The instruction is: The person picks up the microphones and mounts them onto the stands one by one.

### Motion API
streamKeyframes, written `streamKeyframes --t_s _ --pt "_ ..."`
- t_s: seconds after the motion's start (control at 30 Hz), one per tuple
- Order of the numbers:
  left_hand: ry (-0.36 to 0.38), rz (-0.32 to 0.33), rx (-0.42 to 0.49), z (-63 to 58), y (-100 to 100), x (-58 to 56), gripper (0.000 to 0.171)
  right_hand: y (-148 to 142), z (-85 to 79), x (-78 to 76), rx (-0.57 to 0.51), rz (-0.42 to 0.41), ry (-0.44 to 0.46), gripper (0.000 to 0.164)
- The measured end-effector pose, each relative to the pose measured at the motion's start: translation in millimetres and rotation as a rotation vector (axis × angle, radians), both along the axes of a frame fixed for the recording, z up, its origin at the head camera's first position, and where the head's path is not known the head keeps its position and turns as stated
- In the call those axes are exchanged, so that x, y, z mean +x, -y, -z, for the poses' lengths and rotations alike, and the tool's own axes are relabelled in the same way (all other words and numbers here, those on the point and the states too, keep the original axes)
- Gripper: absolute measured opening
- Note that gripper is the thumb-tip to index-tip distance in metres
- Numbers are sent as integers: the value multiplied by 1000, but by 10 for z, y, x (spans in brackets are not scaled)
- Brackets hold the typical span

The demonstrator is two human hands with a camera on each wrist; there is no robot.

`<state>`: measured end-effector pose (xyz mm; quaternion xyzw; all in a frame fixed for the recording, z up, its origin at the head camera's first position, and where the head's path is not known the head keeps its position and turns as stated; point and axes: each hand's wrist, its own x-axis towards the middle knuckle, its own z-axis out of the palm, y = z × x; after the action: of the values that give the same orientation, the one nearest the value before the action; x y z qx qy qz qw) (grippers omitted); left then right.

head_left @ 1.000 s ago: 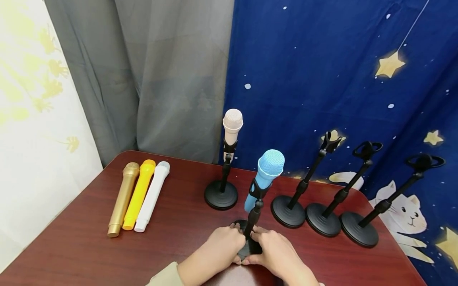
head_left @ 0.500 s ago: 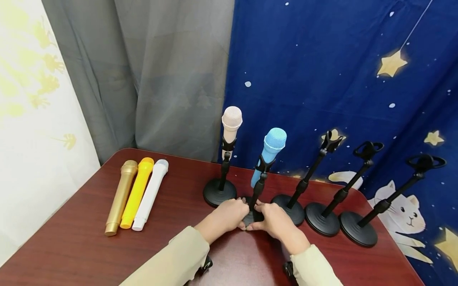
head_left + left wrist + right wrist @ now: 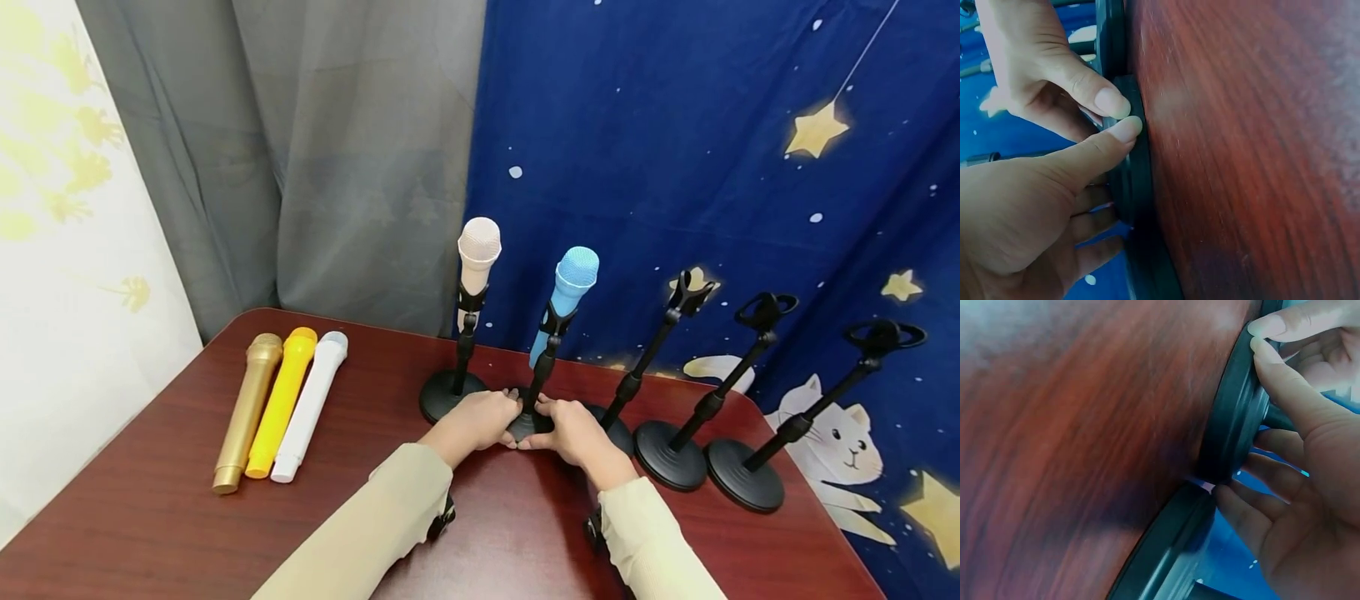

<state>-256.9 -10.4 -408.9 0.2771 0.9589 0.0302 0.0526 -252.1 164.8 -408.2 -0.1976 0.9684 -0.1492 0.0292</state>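
A blue microphone sits tilted in the clip of a black stand near the table's back edge. My left hand grips the left side of that stand's round base. From the other side, my right hand holds the same base, and the thumbs meet at its front rim. Just left stands another black stand bearing a pale pink microphone. In the right wrist view, a neighbouring base lies very close to the held one, by my right fingertips.
Three black stands with bare clips, the nearest beside my right hand, line the table's right side. Gold, yellow and white microphones lie side by side at left. Curtains hang behind the table.
Both hands have moved the stand with the blue microphone away from me towards the back edge. It now stands in line between the pink microphone's stand and the bare stands.
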Motion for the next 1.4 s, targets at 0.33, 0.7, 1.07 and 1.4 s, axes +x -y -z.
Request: streamKeyframes --t_s 0.33,0.7,1.07,1.4 --pt "28 -35 -4 54 66 -64 67 39 37 -119 -25 -9 1 68" --pt "-63 -53 242 64 279 317 57 -192 -38 150 -331 47 -234 33" --pt "-230 -344 472 -136 1125 768 37 -547 -350 527 -768 493 -347 32" --pt "-253 -588 306 -262 1661 858 57 -630 -536 550 -861 573 -331 45"
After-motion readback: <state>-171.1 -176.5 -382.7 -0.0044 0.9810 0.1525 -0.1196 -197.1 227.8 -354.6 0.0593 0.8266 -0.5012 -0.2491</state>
